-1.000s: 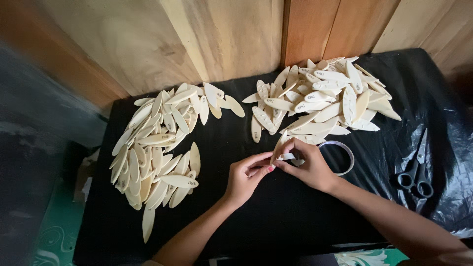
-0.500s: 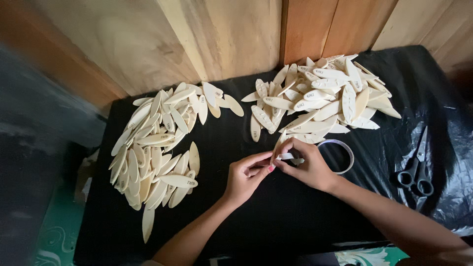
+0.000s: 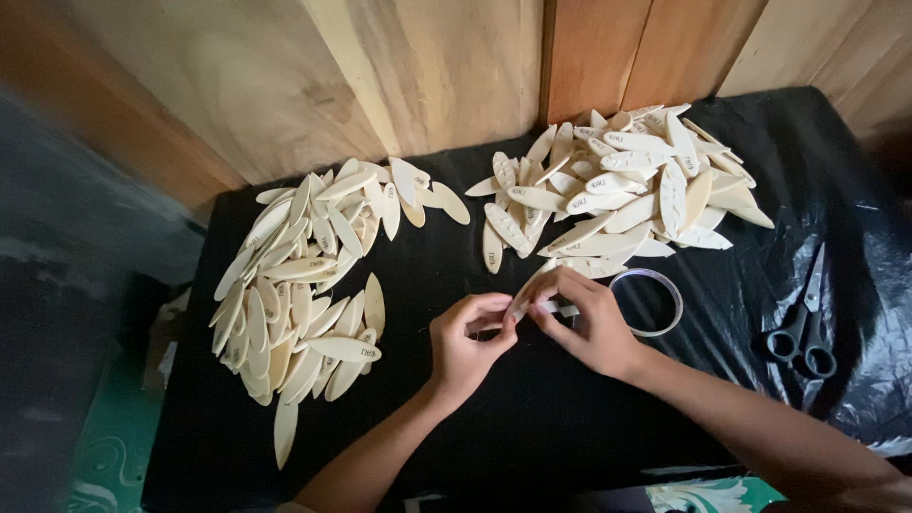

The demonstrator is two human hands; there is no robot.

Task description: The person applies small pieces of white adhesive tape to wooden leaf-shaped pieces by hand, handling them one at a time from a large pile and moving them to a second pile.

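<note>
My left hand [image 3: 467, 337] and my right hand [image 3: 586, 321] meet above the middle of the black-covered table [image 3: 532, 418]. Together they pinch one pale leaf-shaped wooden piece [image 3: 528, 291], tilted up to the right. A short strip of clear tape [image 3: 562, 310] shows between the fingers. Just right of my right hand lies a roll of clear tape [image 3: 657, 296]. One heap of the same pale pieces [image 3: 304, 275] spreads to the left, another heap [image 3: 617, 190] lies behind the hands.
Black-handled scissors [image 3: 803, 328] lie at the right on crinkled black plastic. A wooden plank wall [image 3: 427, 66] stands right behind the table. Patterned green floor [image 3: 104, 465] shows at the lower left beyond the table edge.
Both hands have stayed in place, and the fingers have shifted slightly on the wooden piece. The heaps, tape roll and scissors have not moved.
</note>
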